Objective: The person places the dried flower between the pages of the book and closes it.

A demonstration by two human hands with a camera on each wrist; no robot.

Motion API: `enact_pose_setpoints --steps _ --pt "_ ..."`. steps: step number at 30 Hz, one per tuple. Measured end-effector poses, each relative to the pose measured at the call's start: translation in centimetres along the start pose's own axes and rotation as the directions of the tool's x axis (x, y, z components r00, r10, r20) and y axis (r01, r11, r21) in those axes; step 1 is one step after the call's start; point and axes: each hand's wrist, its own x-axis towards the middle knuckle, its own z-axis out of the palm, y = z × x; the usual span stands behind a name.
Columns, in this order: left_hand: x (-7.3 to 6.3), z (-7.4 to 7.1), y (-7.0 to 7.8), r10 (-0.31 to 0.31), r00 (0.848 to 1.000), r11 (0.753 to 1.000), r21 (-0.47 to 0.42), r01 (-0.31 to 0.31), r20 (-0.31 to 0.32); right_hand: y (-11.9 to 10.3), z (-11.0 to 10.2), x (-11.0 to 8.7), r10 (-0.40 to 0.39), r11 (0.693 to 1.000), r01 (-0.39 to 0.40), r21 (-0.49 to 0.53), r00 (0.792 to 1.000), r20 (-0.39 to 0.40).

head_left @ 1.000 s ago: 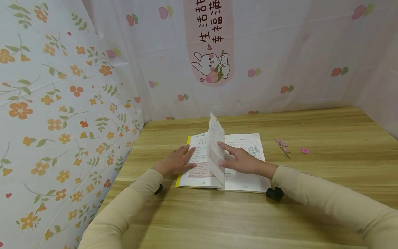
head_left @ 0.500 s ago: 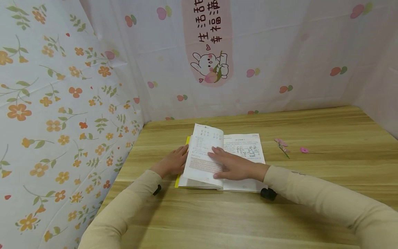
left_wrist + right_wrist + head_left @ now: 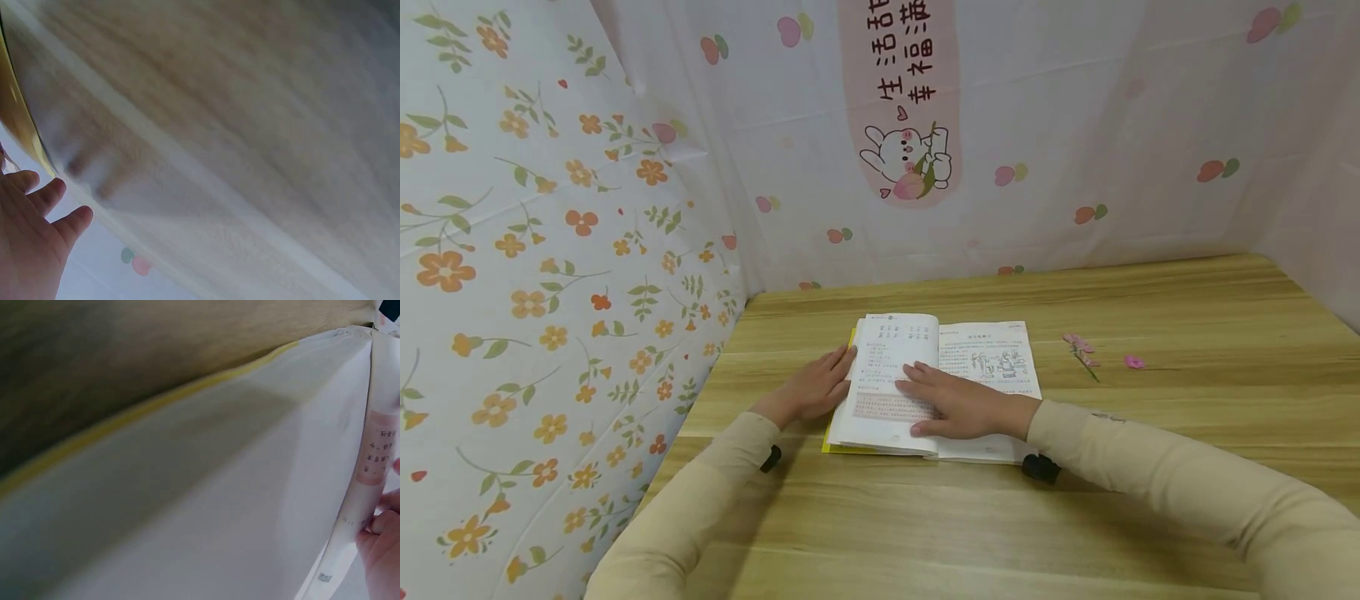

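An open book [image 3: 887, 333] with a yellow cover edge lies on the wooden table, printed text on its left page and text with line drawings on its right page [image 3: 981, 337]. My right hand [image 3: 958, 402] rests across the middle fold, its extended fingers touching the left page. At the book's left edge is my left hand [image 3: 811, 389], fingers extended and touching the side of the pages. In the left wrist view the left hand [image 3: 37, 225] shows its fingers apart beside the yellow edge. The right wrist view catches the right hand [image 3: 382, 537] against the page near the fold.
Right of the book lie a pink flower sprig [image 3: 1081, 350] and a small pink blossom [image 3: 1134, 362] on the wooden table [image 3: 925, 533]. Patterned cloth hangs behind the table and along its left side. A dark wrist device [image 3: 1041, 467] sits under the right wrist.
A raised page has swung leftward and now lies flat on the left side. The right hand moved left with it, and the left hand drew back from the page to the edge.
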Motion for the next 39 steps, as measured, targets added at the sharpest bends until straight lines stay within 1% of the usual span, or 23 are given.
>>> enact_pose_setpoints --steps 5,9,11,14,18,22,26,30,34,36,39 --pt "0.0 -0.3 0.0 0.025 0.997 1.000 -0.011 -0.026 -0.071 -0.4 -0.1 0.4 0.033 0.999 -0.031 -0.028 0.998 0.045" --pt "0.2 -0.5 0.3 0.019 0.993 1.000 -0.005 -0.019 -0.119 -0.7 -0.1 0.8 0.039 0.997 -0.034 -0.072 0.997 0.068" --pt "0.4 -0.6 0.5 0.009 0.992 1.000 -0.005 -0.010 -0.128 -0.7 0.0 1.0 0.039 0.995 -0.032 -0.090 0.996 0.074" --pt "0.8 -0.6 0.8 -0.007 0.994 1.000 0.016 0.008 -0.105 -0.9 0.1 1.3 0.038 0.994 -0.029 -0.108 0.996 0.081" --pt "1.1 -0.5 1.1 -0.032 0.999 0.996 0.077 0.035 -0.030 -1.0 0.2 1.7 0.057 0.992 -0.045 -0.121 0.994 0.095" --pt "1.1 -0.3 1.4 -0.043 0.999 0.994 0.103 0.040 0.030 -1.4 0.2 2.0 0.076 0.988 -0.059 -0.143 0.991 0.114" --pt "1.0 -0.1 1.6 -0.057 0.996 0.991 0.122 0.048 0.072 -1.9 -0.2 2.2 0.067 0.986 -0.048 -0.160 0.991 0.118" --pt "0.9 0.2 1.6 -0.070 0.993 0.989 0.139 0.056 0.100 -2.2 -0.4 2.3 0.063 0.984 -0.042 -0.173 0.991 0.120" --pt "1.0 0.4 1.6 -0.068 0.992 0.986 0.157 0.052 0.103 -2.1 -0.5 2.2 0.077 0.982 -0.055 -0.182 0.990 0.116" --pt "1.1 0.4 1.7 -0.067 0.992 0.984 0.173 0.048 0.104 -2.0 -0.5 2.1 0.080 0.984 -0.062 -0.164 0.991 0.108" --pt "1.2 0.4 1.7 -0.063 0.993 0.982 0.181 0.044 0.102 -1.7 -0.8 1.6 0.070 0.992 -0.061 -0.112 0.995 0.077"
